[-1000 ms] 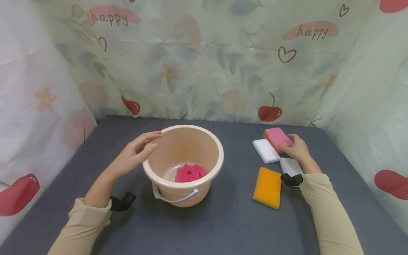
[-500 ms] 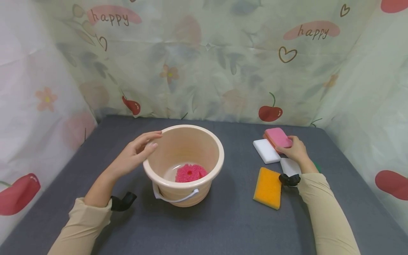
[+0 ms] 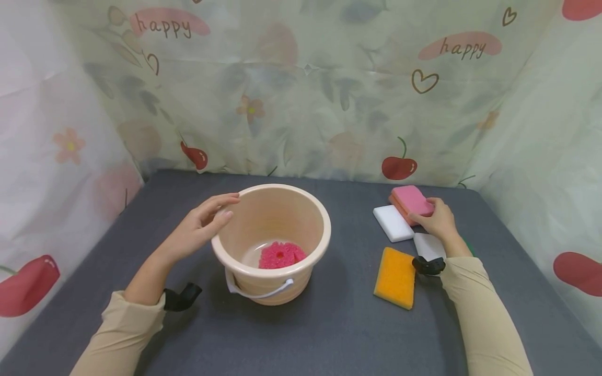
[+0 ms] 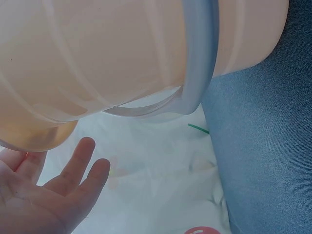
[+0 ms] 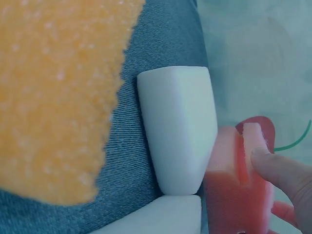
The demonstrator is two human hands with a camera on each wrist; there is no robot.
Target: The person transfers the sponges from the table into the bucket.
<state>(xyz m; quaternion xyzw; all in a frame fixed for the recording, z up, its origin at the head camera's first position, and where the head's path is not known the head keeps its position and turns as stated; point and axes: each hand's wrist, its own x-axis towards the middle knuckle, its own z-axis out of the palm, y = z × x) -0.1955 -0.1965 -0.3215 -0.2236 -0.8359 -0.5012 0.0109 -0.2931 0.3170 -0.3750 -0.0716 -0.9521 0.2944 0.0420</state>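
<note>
My left hand (image 3: pixel 199 224) hovers at the left rim of a beige bucket (image 3: pixel 277 214), fingers loosely extended. In the left wrist view its fingers spread beside the bucket's rim. A bright pink, porous sponge (image 3: pixel 279 255) lies inside the bucket. On the right, my right hand (image 3: pixel 439 222) pinches a pink sponge (image 3: pixel 413 200), thumb on the near side. An orange-red sponge (image 3: pixel 400 209) shows beneath the pink one. In the right wrist view the thumb dents the sponge's soft edge; the other fingers are partly hidden behind it.
A white sponge (image 3: pixel 394 223) lies left of the stack, and another pale one (image 3: pixel 429 246) lies under the right wrist. Nearer is a yellow-orange sponge (image 3: pixel 396 278). A green sliver (image 3: pixel 469 245) shows beside the right sleeve. Printed curtains (image 3: pixel 305 104) enclose the table.
My right hand has closed its fingers on the pink sponge, which has shifted slightly up and away. The left hand and the bucket have stayed in place.
</note>
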